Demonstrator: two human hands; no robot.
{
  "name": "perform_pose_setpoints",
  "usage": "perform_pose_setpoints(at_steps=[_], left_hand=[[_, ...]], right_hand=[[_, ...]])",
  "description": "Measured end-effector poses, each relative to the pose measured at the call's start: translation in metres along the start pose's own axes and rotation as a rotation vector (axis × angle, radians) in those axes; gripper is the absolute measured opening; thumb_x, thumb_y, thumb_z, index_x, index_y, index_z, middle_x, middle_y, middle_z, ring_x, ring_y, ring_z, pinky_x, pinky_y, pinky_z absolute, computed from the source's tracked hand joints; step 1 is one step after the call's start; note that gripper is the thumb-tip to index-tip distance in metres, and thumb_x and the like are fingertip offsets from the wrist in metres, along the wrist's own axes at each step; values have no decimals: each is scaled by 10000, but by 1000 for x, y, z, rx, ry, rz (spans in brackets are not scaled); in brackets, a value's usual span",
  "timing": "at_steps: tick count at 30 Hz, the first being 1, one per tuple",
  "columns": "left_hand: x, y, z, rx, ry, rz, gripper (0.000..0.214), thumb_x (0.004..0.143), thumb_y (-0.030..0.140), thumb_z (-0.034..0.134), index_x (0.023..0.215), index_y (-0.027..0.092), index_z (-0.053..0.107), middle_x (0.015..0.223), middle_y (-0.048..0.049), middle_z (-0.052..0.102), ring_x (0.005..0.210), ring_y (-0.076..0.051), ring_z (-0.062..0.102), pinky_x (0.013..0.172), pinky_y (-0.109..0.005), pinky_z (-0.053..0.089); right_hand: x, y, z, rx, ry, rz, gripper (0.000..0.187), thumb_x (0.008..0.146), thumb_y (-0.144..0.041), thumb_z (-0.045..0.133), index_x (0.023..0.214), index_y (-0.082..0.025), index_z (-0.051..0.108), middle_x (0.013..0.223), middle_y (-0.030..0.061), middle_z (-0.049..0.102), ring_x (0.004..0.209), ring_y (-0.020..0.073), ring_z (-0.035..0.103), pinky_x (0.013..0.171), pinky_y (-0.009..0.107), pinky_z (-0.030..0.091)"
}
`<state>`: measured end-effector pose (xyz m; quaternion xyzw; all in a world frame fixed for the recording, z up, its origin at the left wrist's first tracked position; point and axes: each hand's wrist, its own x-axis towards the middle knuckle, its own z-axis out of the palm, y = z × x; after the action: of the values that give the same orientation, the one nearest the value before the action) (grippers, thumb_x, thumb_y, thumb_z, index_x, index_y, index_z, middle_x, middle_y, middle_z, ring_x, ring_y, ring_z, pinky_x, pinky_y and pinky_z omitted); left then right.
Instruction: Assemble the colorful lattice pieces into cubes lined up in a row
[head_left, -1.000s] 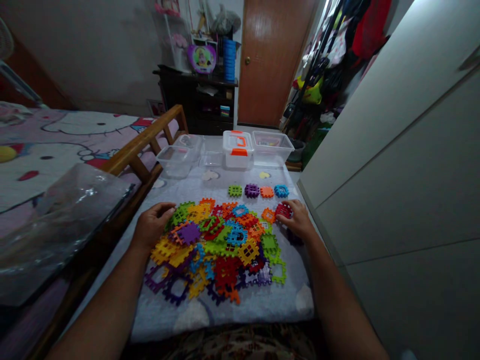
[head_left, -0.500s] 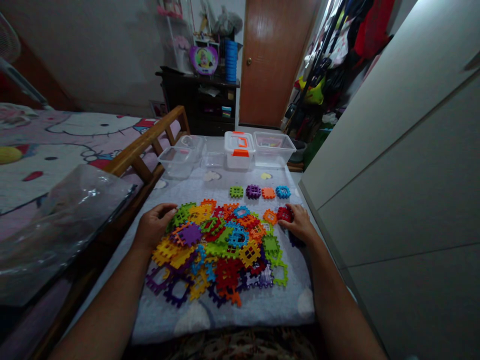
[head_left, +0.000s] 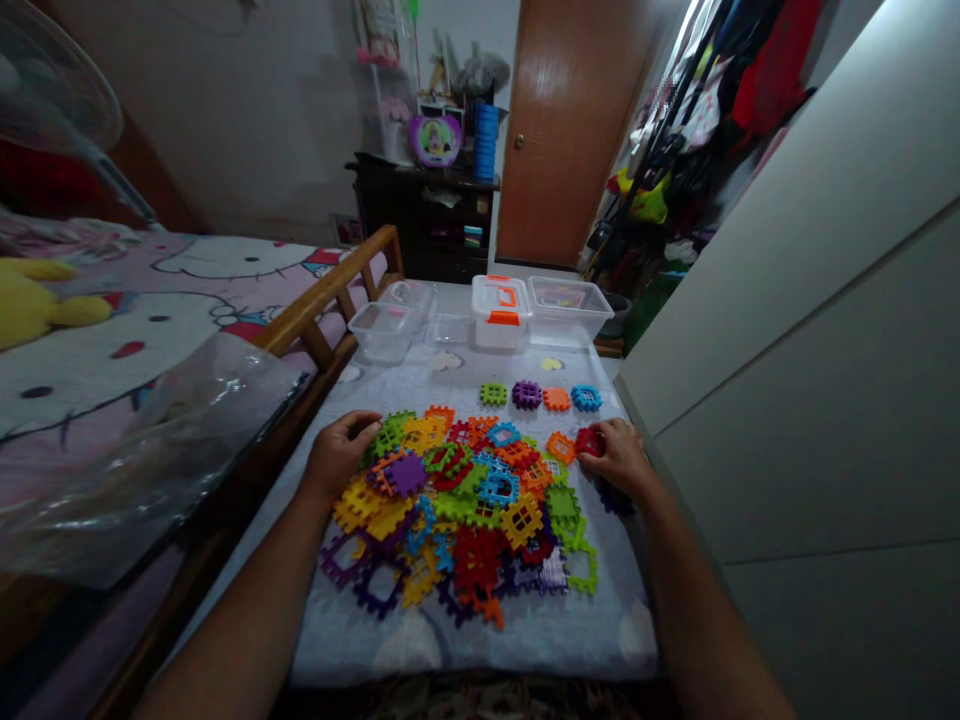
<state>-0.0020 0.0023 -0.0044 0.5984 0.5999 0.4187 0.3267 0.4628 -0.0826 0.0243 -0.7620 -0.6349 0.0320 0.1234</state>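
Note:
A heap of colourful notched plastic building tiles (head_left: 457, 500) lies on the cloth-covered table. At the heap's left edge rests my left hand (head_left: 341, 452), fingers curved with a gap between thumb and index finger, beside a green tile (head_left: 391, 434). My right hand (head_left: 621, 455) has its thumb and fingers on a red tile (head_left: 589, 441) at the right side. Just left of that is an orange window tile (head_left: 560, 447). Behind the heap stand a green tile piece (head_left: 493, 394), a purple one (head_left: 527, 395), an orange one (head_left: 556, 399) and a blue one (head_left: 586, 398) in a row.
Clear plastic bins (head_left: 381, 332) and a lidded box with orange latches (head_left: 501, 318) stand at the table's far end, with another open bin (head_left: 570, 308) at right. A wooden bed rail (head_left: 330, 300) borders the left; a pale cabinet (head_left: 810, 400) borders the right.
The whole view has shifted, so everything sits farther right and slightly lower. Both hands keep nearly the same places by the tiles; the right stays on the red tile.

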Motion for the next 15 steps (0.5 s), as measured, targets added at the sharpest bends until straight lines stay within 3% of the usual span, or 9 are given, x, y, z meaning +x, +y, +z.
perform_pose_setpoints(at_steps=[4, 8, 12, 15], left_hand=[[-2, 7, 0, 4, 0, -13, 430, 727, 526, 648, 962, 178, 739, 956, -61, 761, 913, -247, 700, 886, -340, 544], [-5, 18, 0, -9, 1, -30, 435, 711, 532, 651, 940, 171, 732, 927, -61, 759, 877, -245, 696, 859, -343, 549], [-6, 18, 0, -25, -1, -18, 412, 719, 520, 645, 931, 177, 729, 913, -58, 758, 861, -240, 695, 854, -344, 553], [-6, 15, 1, -28, 8, -16, 409, 722, 522, 643, 931, 180, 729, 912, -60, 759, 861, -242, 696, 856, -347, 551]], right_hand=[[18, -29, -12, 78, 74, -121, 413, 739, -372, 694, 1126, -227, 670, 1149, 107, 597, 1070, 301, 526, 899, 410, 418], [47, -92, -17, 129, 12, -334, 467, 753, -380, 696, 1179, -192, 650, 1210, 129, 584, 1109, 302, 513, 950, 417, 411], [79, -154, -6, 81, -59, -434, 485, 766, -386, 708, 1208, -199, 641, 1276, 122, 564, 1173, 299, 478, 990, 408, 395], [99, -187, 7, 14, -149, -453, 493, 781, -403, 707, 1227, -207, 635, 1276, 119, 568, 1193, 299, 473, 1001, 406, 393]])
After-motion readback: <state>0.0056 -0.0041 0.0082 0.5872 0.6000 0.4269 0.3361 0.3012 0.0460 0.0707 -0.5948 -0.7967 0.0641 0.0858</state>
